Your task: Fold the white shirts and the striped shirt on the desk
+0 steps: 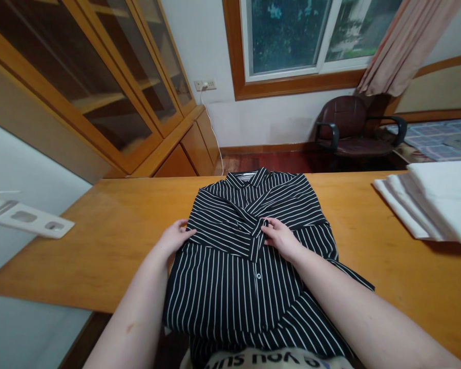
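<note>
A black shirt with white stripes (223, 292) lies front up in the middle of the table, its collar (249, 178) toward the far edge and its hem hanging over the near one. Both sleeves are folded across the chest. My right hand (283, 240) pinches the cuff (255, 248) of the sleeve that comes from the left, near the row of buttons. At the shirt's left side, my left hand (174, 237) holds the folded sleeve's edge, thumb on top; its other fingers are partly hidden.
The wooden table (134, 215) bears a stack of folded white cloth (441, 200) at the right. At the left edge is a white plastic fixture (34, 220). Beyond stand a glass-door cabinet (153, 138) and an office chair (346, 128).
</note>
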`<state>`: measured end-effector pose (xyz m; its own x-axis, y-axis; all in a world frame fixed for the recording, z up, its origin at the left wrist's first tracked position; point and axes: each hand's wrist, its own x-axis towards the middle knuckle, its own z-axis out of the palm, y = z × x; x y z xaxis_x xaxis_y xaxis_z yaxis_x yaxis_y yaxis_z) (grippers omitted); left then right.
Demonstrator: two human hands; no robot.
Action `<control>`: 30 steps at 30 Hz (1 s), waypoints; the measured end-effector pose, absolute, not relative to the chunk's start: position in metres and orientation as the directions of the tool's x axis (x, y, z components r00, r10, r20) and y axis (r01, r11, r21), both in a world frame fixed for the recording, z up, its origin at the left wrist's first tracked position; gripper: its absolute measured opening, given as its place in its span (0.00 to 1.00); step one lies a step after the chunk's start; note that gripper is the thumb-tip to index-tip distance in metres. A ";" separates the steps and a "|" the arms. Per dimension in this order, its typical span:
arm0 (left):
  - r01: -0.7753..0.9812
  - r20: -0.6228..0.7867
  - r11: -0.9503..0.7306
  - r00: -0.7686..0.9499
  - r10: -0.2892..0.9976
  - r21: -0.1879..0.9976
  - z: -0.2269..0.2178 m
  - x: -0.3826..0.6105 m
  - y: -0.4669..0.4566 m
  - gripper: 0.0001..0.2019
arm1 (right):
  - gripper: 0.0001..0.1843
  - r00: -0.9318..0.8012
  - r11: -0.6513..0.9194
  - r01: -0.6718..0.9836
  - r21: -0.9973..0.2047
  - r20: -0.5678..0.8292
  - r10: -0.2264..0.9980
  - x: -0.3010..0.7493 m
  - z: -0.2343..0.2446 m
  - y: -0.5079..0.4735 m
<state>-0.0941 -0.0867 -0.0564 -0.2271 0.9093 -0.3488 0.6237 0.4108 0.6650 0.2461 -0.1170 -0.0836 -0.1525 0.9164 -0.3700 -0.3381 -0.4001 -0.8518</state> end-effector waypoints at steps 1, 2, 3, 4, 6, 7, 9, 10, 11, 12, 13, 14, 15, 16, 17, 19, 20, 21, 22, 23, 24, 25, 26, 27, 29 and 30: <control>0.613 -0.352 0.419 -0.234 0.906 0.670 -0.058 -0.097 -0.089 0.26 | 0.16 -0.153 -0.404 -0.334 -0.852 -0.374 0.915 0.246 -0.083 -0.117; 0.608 -0.343 0.425 -0.255 0.904 0.671 -0.060 -0.099 -0.090 0.25 | 0.17 -0.151 -0.408 -0.333 -0.850 -0.379 0.913 0.246 -0.081 -0.118; 0.614 -0.323 0.432 -0.287 0.902 0.660 -0.061 -0.101 -0.090 0.23 | 0.17 -0.149 -0.413 -0.337 -0.846 -0.385 0.911 0.246 -0.079 -0.118; 0.638 -0.298 0.437 -0.320 0.899 0.635 -0.061 -0.103 -0.089 0.22 | 0.17 -0.147 -0.419 -0.343 -0.841 -0.392 0.908 0.246 -0.076 -0.119; 0.715 -0.222 0.428 -0.369 0.903 0.552 -0.060 -0.102 -0.089 0.20 | 0.18 -0.154 -0.435 -0.355 -0.827 -0.407 0.900 0.245 -0.070 -0.120; 0.768 -0.161 0.400 -0.372 0.914 0.500 -0.058 -0.099 -0.090 0.20 | 0.18 -0.160 -0.442 -0.357 -0.823 -0.413 0.897 0.245 -0.067 -0.120; 0.879 -0.019 0.285 -0.301 0.953 0.381 -0.053 -0.091 -0.093 0.22 | 0.19 -0.171 -0.453 -0.356 -0.817 -0.420 0.891 0.244 -0.064 -0.120; 0.925 0.040 0.204 -0.228 0.973 0.320 -0.051 -0.086 -0.096 0.24 | 0.19 -0.174 -0.455 -0.354 -0.817 -0.420 0.891 0.244 -0.063 -0.120; 0.958 0.075 0.115 -0.139 0.987 0.263 -0.050 -0.081 -0.100 0.26 | 0.19 -0.176 -0.455 -0.353 -0.817 -0.420 0.890 0.244 -0.063 -0.120; 0.977 0.080 0.023 -0.041 0.996 0.214 -0.051 -0.077 -0.104 0.28 | 0.19 -0.176 -0.456 -0.353 -0.817 -0.421 0.890 0.245 -0.062 -0.120; 0.982 0.058 -0.060 0.051 0.997 0.179 -0.054 -0.073 -0.107 0.29 | 0.20 -0.177 -0.456 -0.353 -0.817 -0.420 0.890 0.245 -0.062 -0.120; 0.979 0.018 -0.128 0.127 0.992 0.158 -0.057 -0.070 -0.110 0.30 | 0.20 -0.177 -0.453 -0.354 -0.818 -0.417 0.892 0.245 -0.062 -0.120; 0.973 -0.027 -0.178 0.184 0.983 0.145 -0.062 -0.069 -0.113 0.30 | 0.20 -0.176 -0.448 -0.354 -0.821 -0.412 0.894 0.245 -0.062 -0.120; 0.968 -0.070 -0.210 0.221 0.973 0.136 -0.066 -0.068 -0.114 0.30 | 0.20 -0.173 -0.441 -0.350 -0.827 -0.405 0.898 0.244 -0.062 -0.120; 0.966 -0.108 -0.224 0.238 0.965 0.127 -0.070 -0.069 -0.115 0.30 | 0.21 -0.169 -0.433 -0.338 -0.835 -0.399 0.901 0.244 -0.062 -0.120; 0.970 -0.176 -0.216 0.234 0.956 0.115 -0.074 -0.072 -0.115 0.32 | 0.24 -0.146 -0.411 -0.284 -0.866 -0.385 0.911 0.242 -0.065 -0.120; 0.972 -0.208 -0.204 0.225 0.952 0.116 -0.073 -0.074 -0.113 0.33 | 0.25 -0.125 -0.396 -0.246 -0.885 -0.376 0.918 0.240 -0.067 -0.120; 0.974 -0.237 -0.191 0.216 0.947 0.121 -0.071 -0.077 -0.110 0.34 | 0.26 -0.100 -0.376 -0.205 -0.904 -0.363 0.926 0.239 -0.070 -0.120; 0.975 -0.256 -0.178 0.207 0.944 0.130 -0.067 -0.079 -0.106 0.34 | 0.27 -0.075 -0.352 -0.164 -0.922 -0.344 0.936 0.237 -0.073 -0.120; 0.976 -0.262 -0.166 0.198 0.945 0.140 -0.063 -0.080 -0.101 0.34 | 0.28 -0.051 -0.325 -0.122 -0.938 -0.321 0.946 0.236 -0.075 -0.120; 0.976 -0.250 -0.159 0.192 0.949 0.147 -0.058 -0.082 -0.094 0.34 | 0.28 -0.035 -0.296 -0.076 -0.952 -0.294 0.955 0.235 -0.078 -0.121; 0.976 -0.220 -0.158 0.190 0.957 0.152 -0.053 -0.082 -0.085 0.33 | 0.27 -0.028 -0.264 -0.022 -0.964 -0.264 0.964 0.234 -0.079 -0.122; 0.975 -0.179 -0.160 0.187 0.966 0.156 -0.048 -0.083 -0.074 0.32 | 0.27 -0.036 -0.224 0.039 -0.974 -0.226 0.974 0.234 -0.079 -0.124; 0.975 -0.137 -0.158 0.180 0.974 0.159 -0.044 -0.082 -0.062 0.30 | 0.27 -0.059 -0.174 0.105 -0.979 -0.181 0.982 0.235 -0.078 -0.126; 0.977 -0.064 -0.123 0.136 0.989 0.175 -0.039 -0.081 -0.033 0.27 | 0.28 -0.137 -0.064 0.232 -0.971 -0.098 0.986 0.236 -0.072 -0.130; 0.980 -0.041 -0.085 0.094 0.995 0.182 -0.038 -0.079 -0.018 0.25 | 0.28 -0.183 -0.011 0.282 -0.959 -0.065 0.981 0.237 -0.068 -0.132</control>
